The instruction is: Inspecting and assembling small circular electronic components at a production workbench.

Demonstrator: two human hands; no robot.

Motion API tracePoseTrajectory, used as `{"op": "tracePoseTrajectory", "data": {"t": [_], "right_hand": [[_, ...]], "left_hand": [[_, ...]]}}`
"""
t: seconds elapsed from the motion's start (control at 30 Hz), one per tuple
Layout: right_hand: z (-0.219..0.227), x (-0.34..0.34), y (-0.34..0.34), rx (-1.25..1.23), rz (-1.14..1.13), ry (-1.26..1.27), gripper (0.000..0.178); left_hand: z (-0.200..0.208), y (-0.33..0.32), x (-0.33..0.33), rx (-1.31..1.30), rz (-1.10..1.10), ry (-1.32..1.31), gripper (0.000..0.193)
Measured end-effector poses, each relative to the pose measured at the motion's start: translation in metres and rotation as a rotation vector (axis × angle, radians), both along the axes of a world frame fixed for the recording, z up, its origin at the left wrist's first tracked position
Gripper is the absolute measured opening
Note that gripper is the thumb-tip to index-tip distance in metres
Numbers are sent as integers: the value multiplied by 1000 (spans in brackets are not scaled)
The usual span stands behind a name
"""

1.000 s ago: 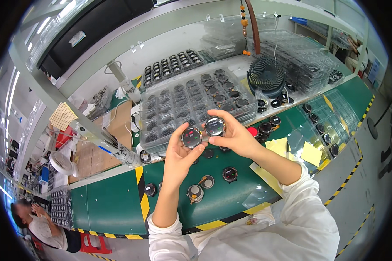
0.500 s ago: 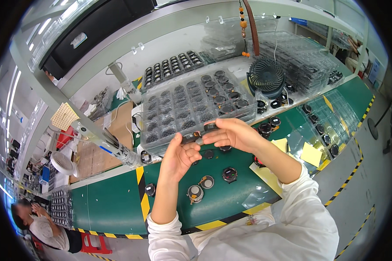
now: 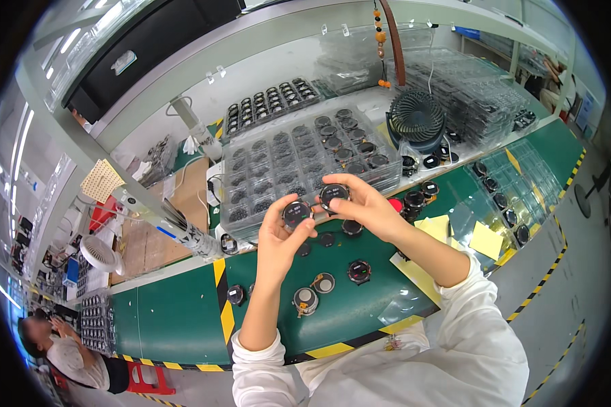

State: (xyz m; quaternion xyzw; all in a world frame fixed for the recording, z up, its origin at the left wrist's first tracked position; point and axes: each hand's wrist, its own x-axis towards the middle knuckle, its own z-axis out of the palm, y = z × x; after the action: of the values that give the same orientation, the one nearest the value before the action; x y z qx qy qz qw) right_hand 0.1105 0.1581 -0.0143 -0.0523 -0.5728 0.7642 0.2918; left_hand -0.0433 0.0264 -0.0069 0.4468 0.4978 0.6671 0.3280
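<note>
Between the fingers and thumb of my left hand point(image 3: 282, 234) is a round black watch case point(image 3: 296, 214), its dark face turned up and lit with small characters. My right hand point(image 3: 368, 207) grips a second watch case point(image 3: 333, 197) the same way, close beside the first. Both are held above the green bench, in front of a stack of clear trays point(image 3: 251, 227). Below my hands lie an open watch case with a grey round part point(image 3: 305, 301), another grey round part point(image 3: 324, 283) and a black watch case point(image 3: 359, 271).
A black fan point(image 3: 417, 119) stands behind the trays, near stacked empty trays point(image 3: 472, 95). Several watch cases point(image 3: 414, 200) and yellow paper notes point(image 3: 485, 239) lie to the right. A metal post point(image 3: 183, 234) rises at left. One person point(image 3: 75, 356) sits at far left.
Both watch cases have been turned so their faces now point up toward me. My hands have rotated, with thumbs now over the faces.
</note>
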Motion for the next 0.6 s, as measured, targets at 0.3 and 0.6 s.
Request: {"op": "tracePoseTrajectory", "data": {"t": [0.3, 0.6], "right_hand": [[5, 8, 6, -268, 179, -88, 41], [-1, 2, 3, -333, 151, -50, 37]], "left_hand": [[-12, 1, -23, -27, -241, -417, 39], [-5, 0, -13, -37, -146, -398, 32]]}}
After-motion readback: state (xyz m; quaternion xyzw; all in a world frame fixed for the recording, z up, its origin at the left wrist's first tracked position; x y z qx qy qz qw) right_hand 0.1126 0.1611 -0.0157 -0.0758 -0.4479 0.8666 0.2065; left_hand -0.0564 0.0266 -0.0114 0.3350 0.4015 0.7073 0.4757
